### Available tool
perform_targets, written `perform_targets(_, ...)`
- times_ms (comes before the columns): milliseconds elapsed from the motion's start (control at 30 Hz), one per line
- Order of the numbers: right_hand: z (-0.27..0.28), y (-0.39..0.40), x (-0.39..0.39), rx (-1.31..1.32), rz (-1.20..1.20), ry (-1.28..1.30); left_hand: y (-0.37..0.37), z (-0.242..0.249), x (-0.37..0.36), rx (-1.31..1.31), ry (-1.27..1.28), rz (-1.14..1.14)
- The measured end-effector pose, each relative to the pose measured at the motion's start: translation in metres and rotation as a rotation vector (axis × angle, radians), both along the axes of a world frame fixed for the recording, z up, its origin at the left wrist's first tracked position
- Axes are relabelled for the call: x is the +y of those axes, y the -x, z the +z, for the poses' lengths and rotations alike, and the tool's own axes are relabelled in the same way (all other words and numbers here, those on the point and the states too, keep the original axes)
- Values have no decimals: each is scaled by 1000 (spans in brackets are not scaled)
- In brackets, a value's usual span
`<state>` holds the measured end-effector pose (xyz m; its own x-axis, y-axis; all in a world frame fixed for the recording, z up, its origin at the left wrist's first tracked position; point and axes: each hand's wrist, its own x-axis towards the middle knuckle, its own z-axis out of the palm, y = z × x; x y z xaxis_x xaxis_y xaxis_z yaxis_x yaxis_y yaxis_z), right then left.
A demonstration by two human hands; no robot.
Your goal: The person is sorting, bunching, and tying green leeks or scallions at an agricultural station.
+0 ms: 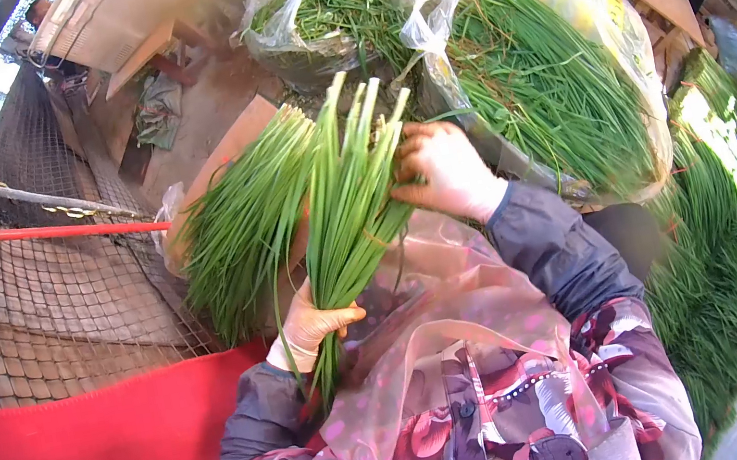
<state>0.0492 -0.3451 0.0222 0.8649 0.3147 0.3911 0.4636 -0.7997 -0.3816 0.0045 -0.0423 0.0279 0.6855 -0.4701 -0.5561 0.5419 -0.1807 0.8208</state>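
My left hand [309,326], in a thin pale glove, is closed round the leafy part of a bunch of garlic chives [344,210]. The bunch tilts upward, its white cut ends at the top and its leaf tips hanging below my fist. My right hand [448,168], gloved too, has its fingers curled against stalks on the bunch's right edge, near the white ends. Exactly which stalks it pinches is partly hidden. Behind the bunch, on the left, a pile of garlic chives [241,214] lies on a brownish board [249,125].
An open plastic bag of green leaves [549,88] stands at right, another bag of leaves [340,1] behind it. Long stacked chives [716,240] line the far right. At left are netting [70,309], a red pole [61,230] and a red surface [114,458]. Other people work at the back.
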Motion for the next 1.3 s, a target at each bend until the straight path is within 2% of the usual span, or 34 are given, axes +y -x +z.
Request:
perform_targets(67,-27,10,8,10,1,-42,0,-4,-1,-15,35,35)
perform_targets(133,-27,14,9,58,-17,-98,-2,-6,0,-18,64,67)
perform_targets(200,-19,18,5,358,-110,-481,-3,-7,0,9,81,49)
perform_targets(233,-14,16,2,408,-143,-562,-3,-9,0,11,82,44)
perform_targets(267,-7,13,0,583,-176,-687,-3,-10,-2,5,84,34)
perform_targets(333,-15,8,-1,627,-112,-858,-3,-9,-4,0,87,24)
perform_targets(367,-17,7,-2,627,-114,-859,-4,-6,-6,-10,93,27)
perform_targets(433,-11,8,-3,556,-4,-553,-6,-4,-9,-31,88,22)
perform_targets(467,-8,5,-4,559,-4,-554,-5,-3,-10,-28,88,22)
perform_targets(533,-2,-2,-5,949,9,-731,-3,-3,-13,-103,34,21)
perform_targets(600,-5,2,2,874,-36,-716,1,-5,-16,-129,9,31)
perform_targets(667,-20,2,7,812,-128,-564,2,-3,-17,-169,-35,87)
perform_targets(733,-17,5,10,750,-161,-515,0,-12,-12,-187,-27,77)
perform_targets(800,-38,-1,6,276,-441,-183,-2,-19,-6,-185,8,66)
perform_targets(867,-48,-8,-24,133,-655,-137,0,-13,0,-161,-12,61)
perform_targets(933,-58,-15,-64,178,-819,-115,1,-2,9,-63,-57,67)
perform_targets(1000,-63,-12,-84,224,-816,-20,3,3,24,-41,-93,58)
perform_targets(1067,-98,-2,-98,412,-623,391,3,3,36,-25,-141,5)
perform_targets(1133,-99,14,-92,761,-371,705,4,3,49,-59,-125,-1)
perform_targets(1200,-66,17,-85,751,-391,606,3,9,50,-45,-97,39)
perform_targets(1267,-27,1,-82,562,-452,-19,4,6,53,-55,-116,7)
perform_targets(1300,-4,-3,-77,354,-357,-125,4,10,47,-33,-123,14)
